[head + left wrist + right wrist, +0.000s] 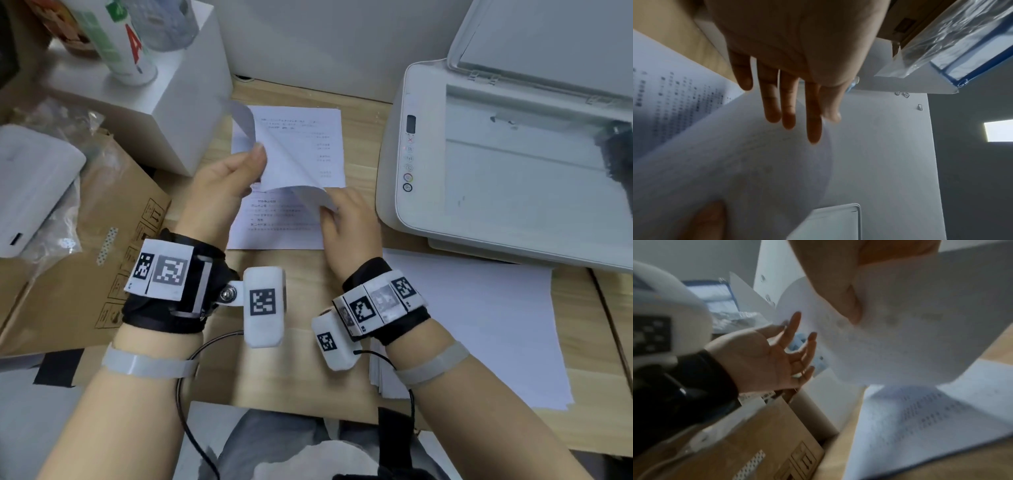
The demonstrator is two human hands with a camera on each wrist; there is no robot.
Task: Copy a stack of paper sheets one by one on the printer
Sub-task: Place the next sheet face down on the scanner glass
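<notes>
A stack of printed sheets (277,226) lies on the wooden desk (291,359) between my hands. Its top sheet (287,164) is lifted and curls upward, blank side toward me. My left hand (253,161) pinches the sheet's left edge, thumb on top and straight fingers (789,116) beneath. My right hand (330,214) pinches the near right corner; its fingertips are hidden under the curl in the head view. In the right wrist view the sheet (900,337) bows above the stack (931,415). The printer (428,212) stands to the right, lid raised, scanner glass (534,178) bare.
A second pile of white sheets (479,325) lies in front of the printer. A white box (178,113) with a bottle (126,44) on it stands at back left. At the left are a cardboard box (102,257) and a plastic-wrapped white device (30,185).
</notes>
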